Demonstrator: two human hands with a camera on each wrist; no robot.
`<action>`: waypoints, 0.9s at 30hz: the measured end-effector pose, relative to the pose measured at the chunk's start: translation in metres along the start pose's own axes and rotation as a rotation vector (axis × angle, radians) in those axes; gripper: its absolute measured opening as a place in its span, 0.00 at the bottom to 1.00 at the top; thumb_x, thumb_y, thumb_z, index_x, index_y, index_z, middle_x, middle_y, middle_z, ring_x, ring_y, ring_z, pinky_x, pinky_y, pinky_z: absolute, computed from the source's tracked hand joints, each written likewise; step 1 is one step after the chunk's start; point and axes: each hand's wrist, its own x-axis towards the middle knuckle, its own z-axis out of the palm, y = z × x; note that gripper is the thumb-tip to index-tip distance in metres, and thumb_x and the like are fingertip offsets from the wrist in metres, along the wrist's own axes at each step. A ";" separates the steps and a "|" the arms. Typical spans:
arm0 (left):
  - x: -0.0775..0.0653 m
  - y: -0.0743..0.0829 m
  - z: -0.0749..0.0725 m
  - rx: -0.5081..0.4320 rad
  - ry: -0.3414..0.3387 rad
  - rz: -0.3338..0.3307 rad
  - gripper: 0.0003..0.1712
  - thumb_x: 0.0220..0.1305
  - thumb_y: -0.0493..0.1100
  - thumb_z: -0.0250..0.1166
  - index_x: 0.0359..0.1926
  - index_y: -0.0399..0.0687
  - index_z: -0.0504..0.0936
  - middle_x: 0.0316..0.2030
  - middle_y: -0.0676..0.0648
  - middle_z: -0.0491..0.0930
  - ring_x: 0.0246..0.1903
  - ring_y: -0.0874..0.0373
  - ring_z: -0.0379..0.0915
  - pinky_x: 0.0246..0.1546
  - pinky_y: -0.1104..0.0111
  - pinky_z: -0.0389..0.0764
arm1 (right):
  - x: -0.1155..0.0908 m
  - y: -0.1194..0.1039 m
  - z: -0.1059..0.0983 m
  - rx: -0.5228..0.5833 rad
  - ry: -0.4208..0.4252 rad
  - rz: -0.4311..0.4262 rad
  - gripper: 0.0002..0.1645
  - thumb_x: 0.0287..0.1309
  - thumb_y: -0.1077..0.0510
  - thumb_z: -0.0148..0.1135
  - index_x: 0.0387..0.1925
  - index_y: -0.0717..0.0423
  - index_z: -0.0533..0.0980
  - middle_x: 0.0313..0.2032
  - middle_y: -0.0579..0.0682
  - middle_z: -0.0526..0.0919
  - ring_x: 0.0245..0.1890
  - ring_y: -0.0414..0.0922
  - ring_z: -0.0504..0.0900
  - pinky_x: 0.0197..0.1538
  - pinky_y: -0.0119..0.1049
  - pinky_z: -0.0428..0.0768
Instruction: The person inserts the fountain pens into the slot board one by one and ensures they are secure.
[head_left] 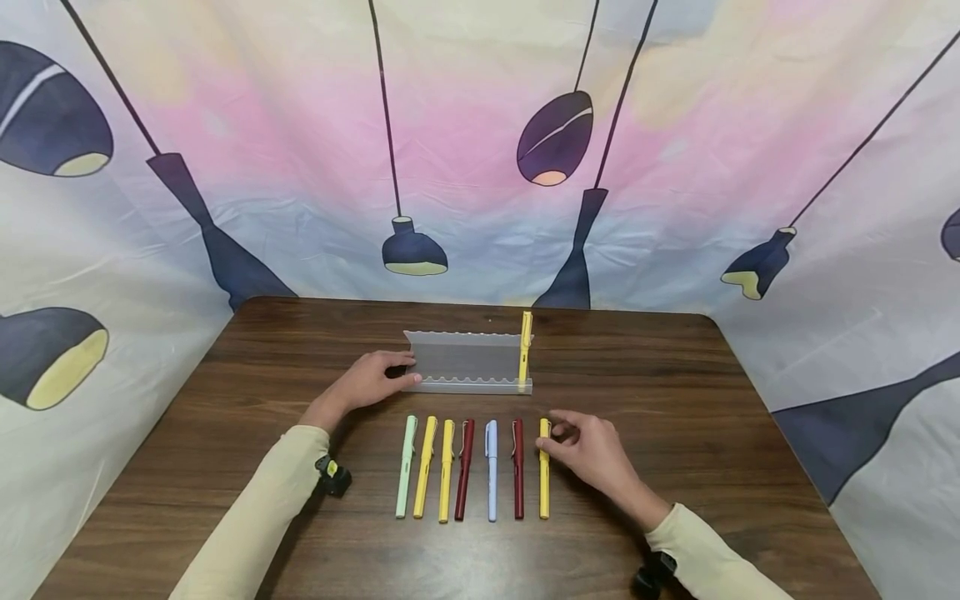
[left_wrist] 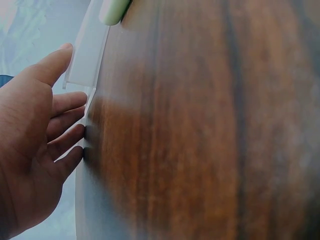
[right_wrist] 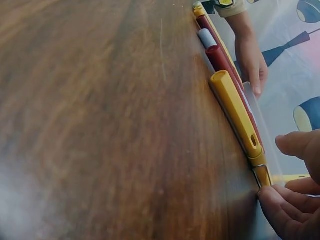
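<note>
A clear notched pen rack (head_left: 465, 387) stands near the back of the table, with one yellow pen (head_left: 524, 350) in its rightmost slot. My left hand (head_left: 371, 379) touches the rack's left end, thumb by the front lip, fingers loosely extended along the side. Over the cap end of the rightmost yellow pen (head_left: 544, 487) is my right hand (head_left: 592, 450). In the right wrist view its thumb is spread away from the pen (right_wrist: 237, 107), while a fingertip is at the cap's end; contact is unclear. To the left lie dark red pens (head_left: 518, 479) and a light blue pen (head_left: 492, 475).
Farther left in the same row are two more yellow pens (head_left: 446, 479) and a mint green pen (head_left: 406, 467). The wooden table (head_left: 637, 358) ends at a painted cloth backdrop (head_left: 480, 150). Black wrist cameras (head_left: 333, 477) sit on both sleeves.
</note>
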 end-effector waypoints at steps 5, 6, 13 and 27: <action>0.000 0.001 -0.001 -0.001 0.000 0.002 0.37 0.71 0.63 0.63 0.67 0.41 0.78 0.69 0.41 0.73 0.71 0.41 0.64 0.68 0.44 0.68 | 0.004 0.000 0.003 -0.006 -0.021 0.014 0.30 0.52 0.49 0.81 0.54 0.58 0.84 0.32 0.42 0.85 0.26 0.34 0.78 0.29 0.29 0.80; 0.000 0.001 -0.001 0.000 0.000 0.003 0.37 0.71 0.63 0.62 0.67 0.41 0.78 0.69 0.41 0.73 0.71 0.41 0.64 0.68 0.44 0.68 | 0.005 -0.001 0.003 -0.007 -0.024 0.015 0.30 0.51 0.49 0.81 0.54 0.58 0.84 0.32 0.42 0.85 0.25 0.35 0.78 0.29 0.29 0.79; 0.000 0.000 -0.001 -0.002 -0.001 0.005 0.37 0.71 0.64 0.62 0.67 0.41 0.78 0.69 0.41 0.72 0.71 0.41 0.64 0.68 0.44 0.68 | 0.009 0.000 0.004 -0.013 -0.047 0.011 0.30 0.51 0.51 0.81 0.55 0.58 0.84 0.28 0.39 0.82 0.24 0.35 0.76 0.27 0.29 0.76; -0.001 0.004 -0.002 -0.002 -0.001 -0.003 0.38 0.71 0.64 0.62 0.67 0.40 0.78 0.69 0.41 0.73 0.71 0.40 0.64 0.68 0.43 0.68 | 0.016 0.003 0.008 -0.060 -0.084 -0.003 0.31 0.52 0.50 0.81 0.55 0.58 0.84 0.25 0.38 0.77 0.24 0.36 0.72 0.28 0.30 0.70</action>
